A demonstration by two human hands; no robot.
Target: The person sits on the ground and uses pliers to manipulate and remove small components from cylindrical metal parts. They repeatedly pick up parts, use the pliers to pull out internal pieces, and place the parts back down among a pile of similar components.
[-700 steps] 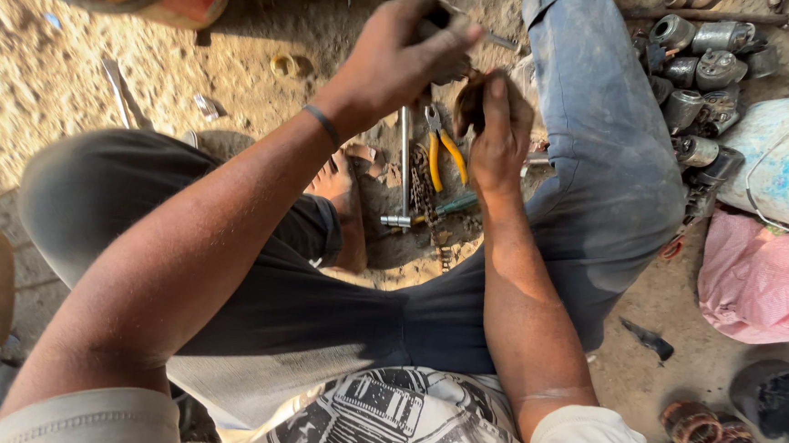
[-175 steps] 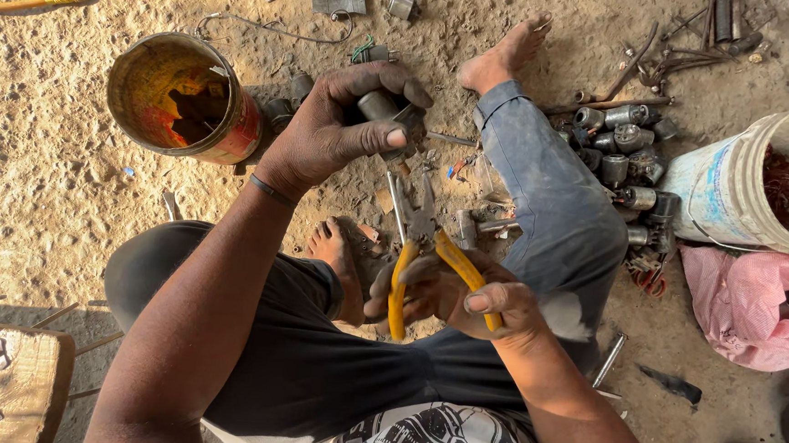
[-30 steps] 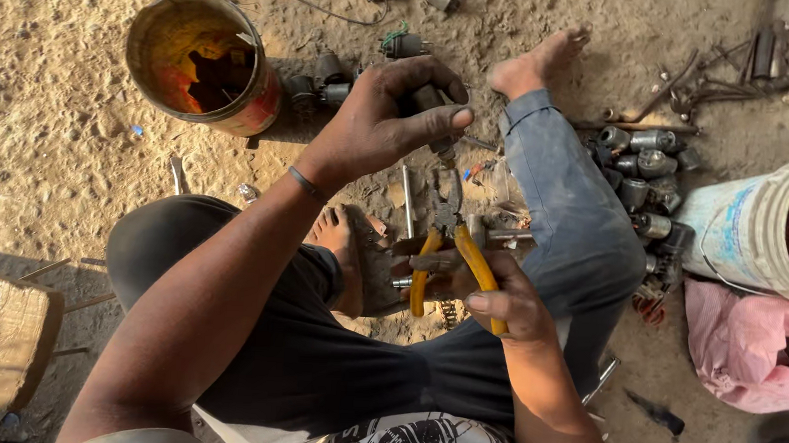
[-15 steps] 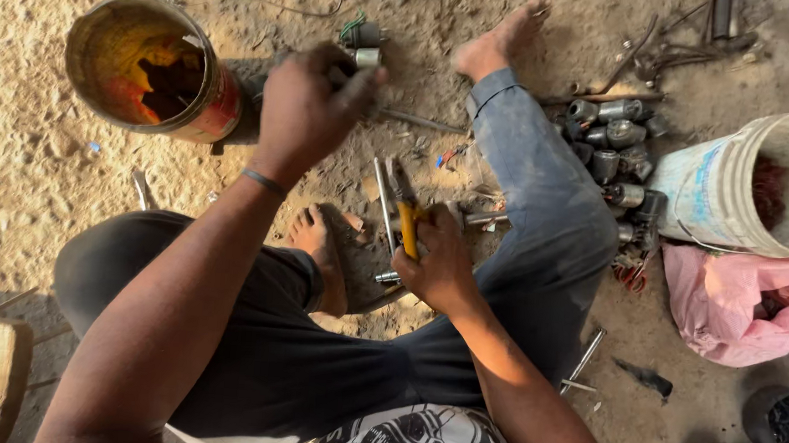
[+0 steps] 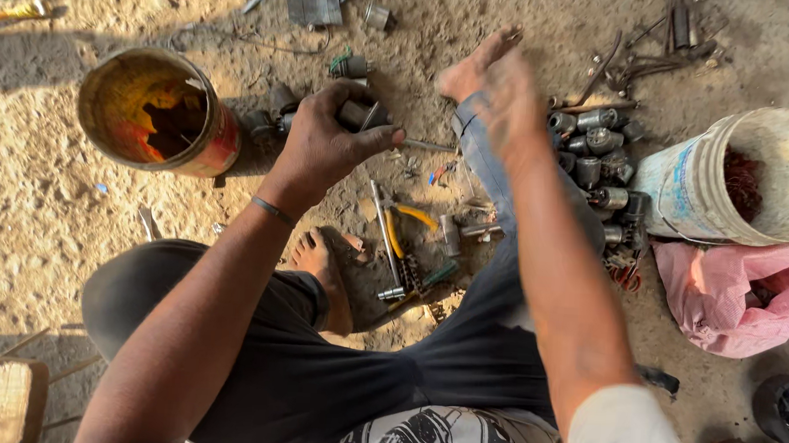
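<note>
- nearest me, the yellow-handled pliers (image 5: 403, 227) lie loose on the dirt between the legs, beside a metal rod (image 5: 382, 239); dropped within easy reach, I'd say
- left hand (image 5: 326, 144) is clenched round a small grey motor part (image 5: 357, 114), held up off the ground
- right hand (image 5: 510, 96) is blurred over the pile of grey motor parts (image 5: 595, 156); can't tell if it grips anything
- further out: rusty tin can (image 5: 159, 111) on the left, white bucket (image 5: 688, 189) on the right, probably for sorting

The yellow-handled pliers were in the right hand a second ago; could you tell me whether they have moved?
Yes. The yellow-handled pliers have left the right hand and lie on the ground beside the bare foot; that hand is now raised toward the pile of metal cylinders.
</note>
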